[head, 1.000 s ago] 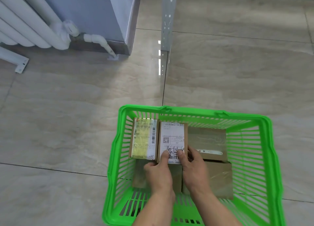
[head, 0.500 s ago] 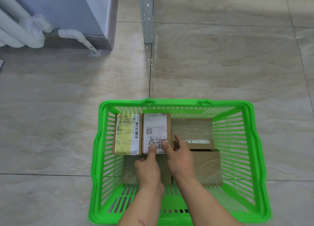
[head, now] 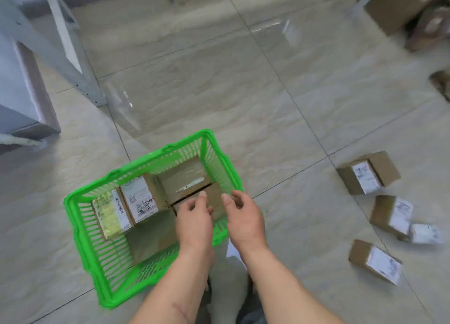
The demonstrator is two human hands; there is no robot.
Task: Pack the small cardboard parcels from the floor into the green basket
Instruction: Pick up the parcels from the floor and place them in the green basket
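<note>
The beige tiled floor (head: 243, 92) carries the green basket (head: 73, 216) before me, and three small cardboard parcels (head: 369, 172) lie on it at my right.

a pale, glossy tiled floor (head: 219, 92) with dark grout lines fills the view. grey metal frame legs (head: 73, 55) stand at upper left beside a blue-grey wall base (head: 22, 99). larger cardboard boxes (head: 399, 6), blurred, sit at upper right.

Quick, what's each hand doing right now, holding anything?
Left hand: open, holding nothing, over the basket.
Right hand: open, holding nothing.
</note>
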